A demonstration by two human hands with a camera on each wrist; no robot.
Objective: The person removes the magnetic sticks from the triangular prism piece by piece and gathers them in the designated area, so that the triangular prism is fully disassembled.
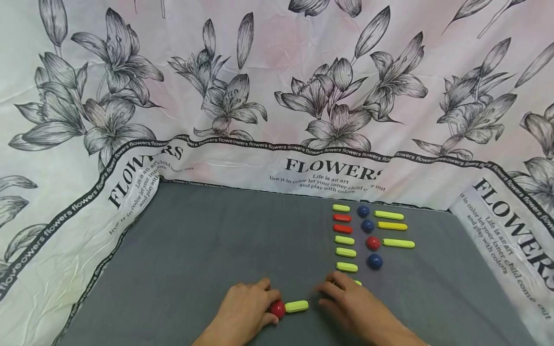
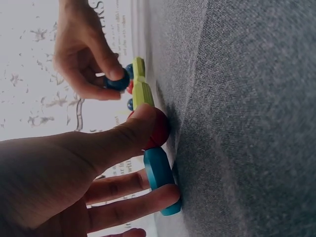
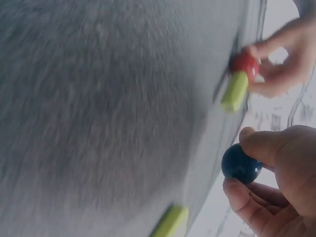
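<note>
Nearest, the left hand [image 1: 244, 307] pinches a red ball [image 1: 278, 309] against the grey cloth [image 1: 195, 240], a blue piece [image 2: 160, 178] under its fingers in the left wrist view; a yellow-green stick [image 1: 296, 306] touches the ball's right side; just right, the right hand [image 1: 352, 302] curls thumb and fingers round a blue ball [image 3: 241, 164]; farther off lie rows of short sticks [image 1: 345, 240], balls [image 1: 374, 261] and 3 longer sticks [image 1: 398, 243].
</note>
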